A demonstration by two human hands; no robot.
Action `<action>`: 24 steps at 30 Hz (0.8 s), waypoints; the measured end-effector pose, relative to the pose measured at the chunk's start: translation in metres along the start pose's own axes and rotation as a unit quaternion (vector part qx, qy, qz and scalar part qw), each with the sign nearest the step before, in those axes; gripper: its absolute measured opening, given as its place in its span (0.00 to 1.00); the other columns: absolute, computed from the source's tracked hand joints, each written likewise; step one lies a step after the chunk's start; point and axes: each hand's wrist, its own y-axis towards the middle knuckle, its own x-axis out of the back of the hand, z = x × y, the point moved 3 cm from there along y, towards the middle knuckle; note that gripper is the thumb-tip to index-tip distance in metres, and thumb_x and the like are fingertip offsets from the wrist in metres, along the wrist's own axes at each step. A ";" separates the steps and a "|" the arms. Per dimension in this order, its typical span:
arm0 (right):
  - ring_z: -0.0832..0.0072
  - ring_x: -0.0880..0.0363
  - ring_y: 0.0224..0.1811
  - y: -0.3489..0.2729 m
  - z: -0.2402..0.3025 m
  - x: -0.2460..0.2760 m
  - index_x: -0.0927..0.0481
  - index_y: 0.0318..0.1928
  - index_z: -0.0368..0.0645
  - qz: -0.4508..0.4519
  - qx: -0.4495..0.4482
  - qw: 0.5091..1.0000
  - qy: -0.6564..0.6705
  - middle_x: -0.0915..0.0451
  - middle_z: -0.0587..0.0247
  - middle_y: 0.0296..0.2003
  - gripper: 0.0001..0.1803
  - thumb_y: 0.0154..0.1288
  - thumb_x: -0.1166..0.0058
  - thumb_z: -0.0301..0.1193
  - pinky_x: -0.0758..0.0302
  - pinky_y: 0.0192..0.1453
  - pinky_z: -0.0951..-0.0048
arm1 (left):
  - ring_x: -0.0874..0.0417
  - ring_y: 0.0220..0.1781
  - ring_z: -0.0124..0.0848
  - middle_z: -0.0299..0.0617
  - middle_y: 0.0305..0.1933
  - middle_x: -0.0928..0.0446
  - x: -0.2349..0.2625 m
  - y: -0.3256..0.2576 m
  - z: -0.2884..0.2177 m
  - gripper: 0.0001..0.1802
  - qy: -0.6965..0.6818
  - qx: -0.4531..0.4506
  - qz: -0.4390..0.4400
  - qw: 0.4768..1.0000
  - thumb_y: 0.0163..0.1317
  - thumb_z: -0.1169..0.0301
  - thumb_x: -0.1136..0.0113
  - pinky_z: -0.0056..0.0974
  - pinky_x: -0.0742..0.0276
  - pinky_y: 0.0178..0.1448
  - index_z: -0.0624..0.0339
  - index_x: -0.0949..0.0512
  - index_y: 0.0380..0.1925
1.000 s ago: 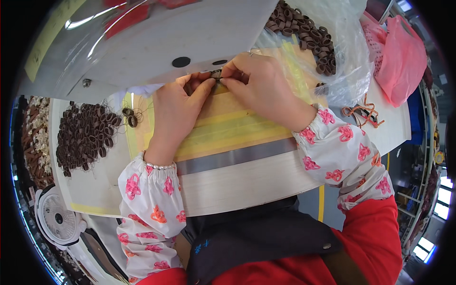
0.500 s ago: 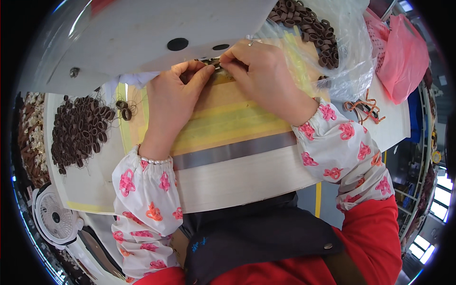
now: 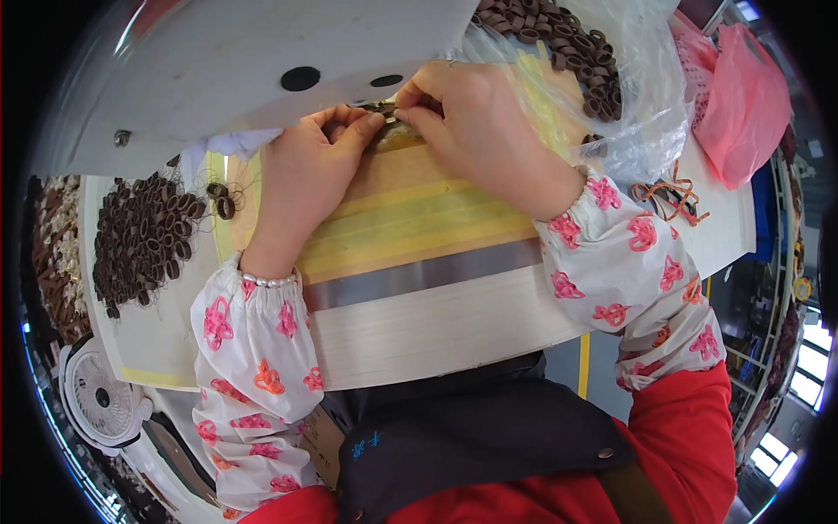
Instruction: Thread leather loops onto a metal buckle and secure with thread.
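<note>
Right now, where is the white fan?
In the head view, the white fan is at lower left, near the white table's left corner, left of the floral left sleeve.

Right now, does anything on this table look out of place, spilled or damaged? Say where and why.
Nothing looks clearly damaged. Two things stand out: a few brown rings sit apart from the left pile, and orange cord lies in a loose tangle near the clear bag.

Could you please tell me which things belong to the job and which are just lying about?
Likely job items:
small brown piece pinched by left hand and right hand
white machine
brown loops at left and right

Likely incidental:
pink plastic bag
white fan
</note>
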 end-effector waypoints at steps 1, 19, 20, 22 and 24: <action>0.54 0.25 0.27 0.001 0.001 0.000 0.26 0.24 0.35 0.005 -0.006 1.000 0.002 0.25 0.50 0.21 0.02 0.50 0.50 0.21 0.28 0.32 0.61 | 0.35 0.17 0.18 0.29 0.13 0.33 0.001 0.000 0.000 0.15 -0.003 0.004 0.000 1.000 0.54 0.61 0.40 0.27 0.39 0.23 0.65 0.21 0.26; 0.61 0.24 0.20 0.007 -0.001 0.005 0.24 0.23 0.33 0.030 -0.017 0.997 -0.068 0.24 0.51 0.17 0.07 0.45 0.41 0.25 0.29 0.25 0.68 | 0.37 0.16 0.18 0.30 0.12 0.34 0.000 0.002 0.002 0.15 -0.007 -0.015 -0.005 1.000 0.53 0.61 0.40 0.28 0.41 0.22 0.64 0.22 0.23; 0.57 0.25 0.21 0.007 0.000 0.006 0.26 0.22 0.35 0.033 -0.021 0.997 -0.061 0.25 0.50 0.17 0.06 0.45 0.42 0.24 0.28 0.26 0.65 | 0.37 0.16 0.18 0.30 0.12 0.34 -0.001 0.002 0.003 0.15 -0.006 -0.015 -0.004 1.000 0.53 0.61 0.40 0.28 0.41 0.22 0.64 0.22 0.23; 0.53 0.25 0.22 0.007 0.000 0.005 0.27 0.21 0.36 0.035 -0.027 0.997 -0.057 0.26 0.49 0.17 0.06 0.45 0.43 0.23 0.28 0.27 0.62 | 0.37 0.16 0.18 0.29 0.12 0.34 -0.001 0.002 0.004 0.15 -0.006 -0.016 -0.005 1.000 0.53 0.61 0.40 0.28 0.41 0.22 0.64 0.22 0.23; 0.54 0.25 0.23 0.008 -0.001 0.005 0.27 0.21 0.36 0.032 -0.029 0.997 -0.060 0.26 0.49 0.17 0.06 0.45 0.43 0.23 0.28 0.26 0.62 | 0.37 0.16 0.18 0.29 0.12 0.34 -0.001 0.002 0.005 0.15 -0.009 -0.018 -0.008 1.000 0.53 0.61 0.40 0.27 0.41 0.22 0.63 0.22 0.23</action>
